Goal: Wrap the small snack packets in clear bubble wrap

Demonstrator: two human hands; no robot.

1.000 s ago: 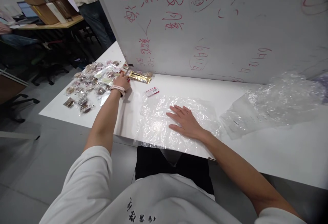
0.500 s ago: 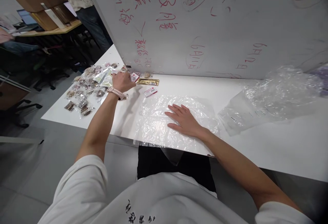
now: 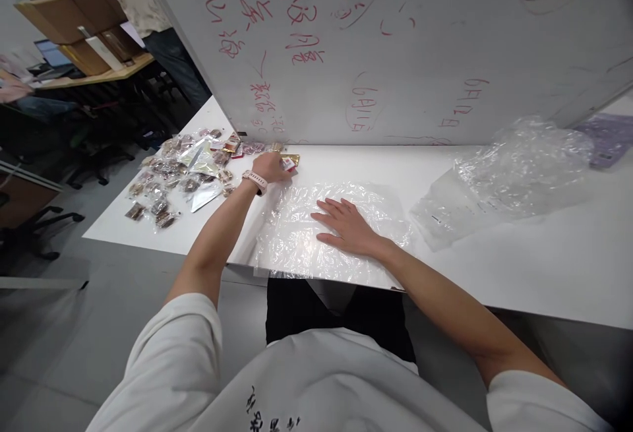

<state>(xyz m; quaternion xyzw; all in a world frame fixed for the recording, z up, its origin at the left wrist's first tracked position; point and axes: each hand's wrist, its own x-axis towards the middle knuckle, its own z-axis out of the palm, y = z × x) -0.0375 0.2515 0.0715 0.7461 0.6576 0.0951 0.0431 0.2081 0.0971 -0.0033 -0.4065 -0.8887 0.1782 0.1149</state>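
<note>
My right hand (image 3: 349,226) lies flat with fingers spread on a clear, crinkled plastic bag (image 3: 291,244) at the table's front edge. My left hand (image 3: 271,167), a pale watch band on its wrist, is closed at the left end of a small red-and-white box (image 3: 289,165) just beyond the bag. Its fingertips are partly hidden. A gold packet (image 3: 294,157) shows behind this box. To the left of my left hand lies a spread of small wrapped snack packs (image 3: 171,165), with a silver packet (image 3: 205,196) close by.
A whiteboard (image 3: 336,82) with red writing stands along the table's back. On the right lie a large crumpled clear plastic bag (image 3: 514,175) and a purple package (image 3: 608,142). Past the table's left end, a person (image 3: 173,56) stands near a desk with cardboard boxes (image 3: 74,16).
My left hand has moved right and toward me, from beside the snack packs to the red-and-white box. My right hand stays flat on the plastic bag. The camera view has shifted slightly.
</note>
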